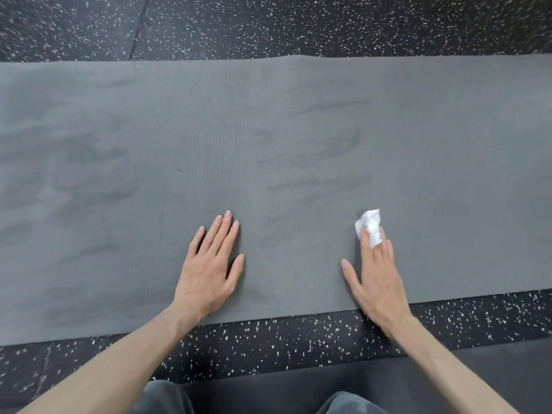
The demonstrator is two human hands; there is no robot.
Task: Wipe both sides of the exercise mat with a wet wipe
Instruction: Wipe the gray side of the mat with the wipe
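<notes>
Head view: black speckled floor (268, 25) is covered across the middle by the grey exercise mat (239, 130), cut off at both sides. Its near edge is pressed by the flat, straight-fingered left hand (209, 270). Right of it, the right hand (376, 279) presses a crumpled wet wipe (370, 224), partly hidden beneath extended fingers.

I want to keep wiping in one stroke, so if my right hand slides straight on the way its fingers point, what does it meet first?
Nothing but bare exercise mat. The right hand, pressing the wet wipe, points toward the mat's far edge; beyond that lies the speckled floor. The way looks free.
</notes>
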